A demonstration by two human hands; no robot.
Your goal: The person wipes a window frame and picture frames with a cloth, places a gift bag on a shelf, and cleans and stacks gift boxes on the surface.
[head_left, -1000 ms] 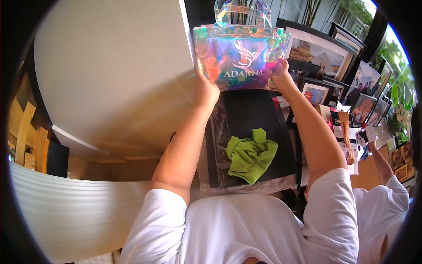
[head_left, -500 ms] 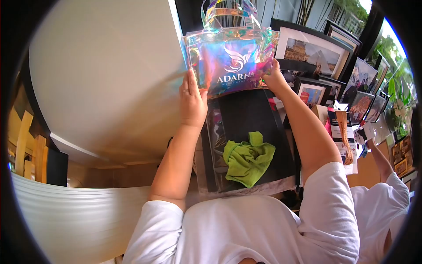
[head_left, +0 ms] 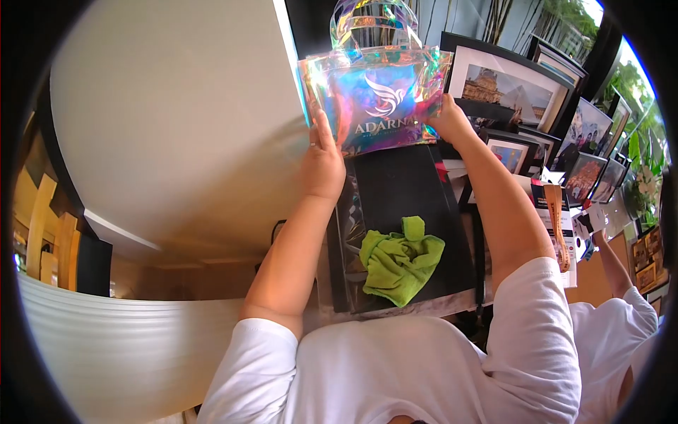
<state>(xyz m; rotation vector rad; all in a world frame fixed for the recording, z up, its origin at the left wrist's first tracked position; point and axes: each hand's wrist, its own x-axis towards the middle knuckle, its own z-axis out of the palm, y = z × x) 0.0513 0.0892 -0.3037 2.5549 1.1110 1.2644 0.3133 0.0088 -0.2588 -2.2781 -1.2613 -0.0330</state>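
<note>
A shiny see-through iridescent tote bag (head_left: 357,88) with a white bird logo and the word "ADARNA" stands upright at the far end of a flat black surface (head_left: 395,184). Its clear handles (head_left: 374,32) arch upward. My left hand (head_left: 323,159) presses along the bag's lower left side, fingers pointing up. At the opposite side, my right hand (head_left: 450,121) grips the lower right edge, its fingertips partly hidden by the bag. Nearer my body, a crumpled green cloth (head_left: 402,261) lies on the black surface.
Several framed photos (head_left: 512,85) crowd the right side. A box with a tan strap (head_left: 556,212) stands below them. A large pale panel (head_left: 169,120) borders the left. Another person's arm (head_left: 614,261) reaches in at far right, beside a white sleeve.
The whole view has shifted slightly, so the bag and both hands sit a little lower and further right. My hands stay on the bag's sides. The cloth has not visibly moved on the surface.
</note>
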